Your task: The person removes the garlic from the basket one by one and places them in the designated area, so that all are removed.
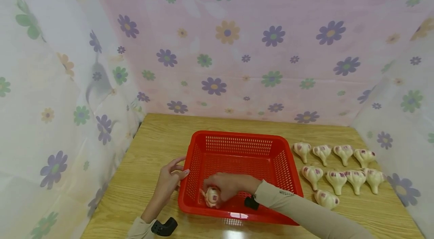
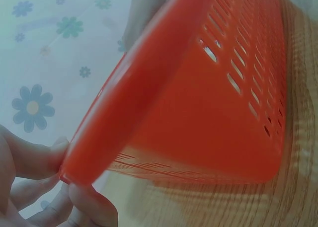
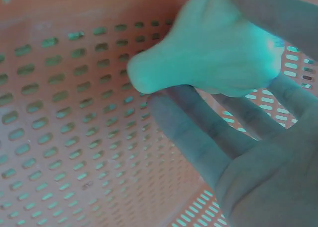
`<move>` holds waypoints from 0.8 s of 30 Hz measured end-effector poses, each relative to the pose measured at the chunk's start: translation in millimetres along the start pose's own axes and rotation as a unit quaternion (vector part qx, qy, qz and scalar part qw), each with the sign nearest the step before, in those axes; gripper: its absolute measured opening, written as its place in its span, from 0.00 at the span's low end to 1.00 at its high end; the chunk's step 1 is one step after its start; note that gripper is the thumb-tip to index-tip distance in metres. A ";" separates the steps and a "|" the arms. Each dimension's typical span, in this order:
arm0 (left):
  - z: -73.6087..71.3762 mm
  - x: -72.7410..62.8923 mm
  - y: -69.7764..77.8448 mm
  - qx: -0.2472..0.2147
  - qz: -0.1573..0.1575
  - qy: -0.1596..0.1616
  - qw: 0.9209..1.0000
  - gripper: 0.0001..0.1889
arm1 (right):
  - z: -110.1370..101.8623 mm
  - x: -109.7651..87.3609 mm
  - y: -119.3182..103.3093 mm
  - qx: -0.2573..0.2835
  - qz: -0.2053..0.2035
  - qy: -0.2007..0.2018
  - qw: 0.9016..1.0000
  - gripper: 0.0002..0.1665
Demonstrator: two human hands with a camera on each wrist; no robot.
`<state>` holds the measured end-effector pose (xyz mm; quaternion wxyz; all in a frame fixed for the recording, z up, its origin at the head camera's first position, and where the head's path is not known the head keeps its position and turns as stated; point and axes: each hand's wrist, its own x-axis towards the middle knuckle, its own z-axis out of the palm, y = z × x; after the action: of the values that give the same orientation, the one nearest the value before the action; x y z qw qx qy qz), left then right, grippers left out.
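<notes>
A red plastic basket [image 1: 240,134] with slotted walls stands on the wooden table. My left hand [image 1: 167,181] grips its left rim; in the left wrist view the thumb and fingers [image 2: 93,205] pinch the rim from both sides. Inside the basket, near its front left corner, my right hand [image 1: 228,187] holds a garlic bulb [image 1: 212,197]. Seen from the right wrist, the fingers curl around the pale bulb [image 3: 213,50], whose stem points toward the slotted wall. The back of the right hand hides part of the basket floor.
Several garlic bulbs [image 1: 336,180] lie in rows to the right of the basket, one bulb [image 1: 326,199] close to its right side. The wooden table [image 1: 162,130] is bordered by flower-patterned cloth [image 1: 237,62] at the back and sides.
</notes>
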<state>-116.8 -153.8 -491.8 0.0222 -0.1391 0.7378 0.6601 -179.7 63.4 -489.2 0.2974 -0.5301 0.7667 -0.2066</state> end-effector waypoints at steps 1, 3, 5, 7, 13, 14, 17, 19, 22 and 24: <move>-0.1 0.1 -0.2 0.000 0.000 0.000 1.000 0.24 | 0.9 -0.1 0.7 0.008 0.000 0.002 1.000 0.23; -0.4 0.5 -0.6 0.003 -0.001 0.001 1.000 0.24 | 2.3 -0.4 2.0 0.021 0.008 0.007 1.000 0.22; -0.6 0.6 -0.5 0.007 -0.001 0.001 1.000 0.24 | 3.4 -0.7 3.2 0.034 0.018 0.010 0.999 0.22; -0.4 0.4 -0.3 0.009 -0.002 0.002 1.000 0.24 | 3.4 -1.3 3.6 0.044 0.026 0.013 0.999 0.22; 0.2 -0.4 -0.3 0.008 -0.003 0.002 1.000 0.24 | -0.7 -8.3 6.3 0.072 0.036 0.030 0.996 0.22; 0.2 -0.4 -0.4 0.008 -0.003 0.002 1.000 0.24 | -1.7 -10.3 6.7 0.078 0.036 0.035 0.996 0.22; 0.1 -0.2 -0.5 0.007 -0.003 0.000 1.000 0.24 | -7.4 -17.5 5.4 0.094 0.034 0.049 0.994 0.21; -0.2 -0.3 -0.6 0.005 -0.004 0.000 1.000 0.24 | -11.4 -23.0 4.4 0.103 0.031 0.061 0.992 0.21; -0.6 -0.2 -0.3 0.003 -0.002 -0.001 1.000 0.23 | -18.5 -32.6 2.7 0.113 0.026 0.078 0.990 0.21; -0.8 -0.3 -0.1 0.001 -0.001 -0.003 1.000 0.23 | -22.9 -39.6 1.9 0.122 0.027 0.087 0.988 0.21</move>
<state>-116.3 -154.5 -491.7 0.0254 -0.1381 0.7384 0.6596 -186.1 101.1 -464.0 0.2975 -0.4487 0.7728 -0.3361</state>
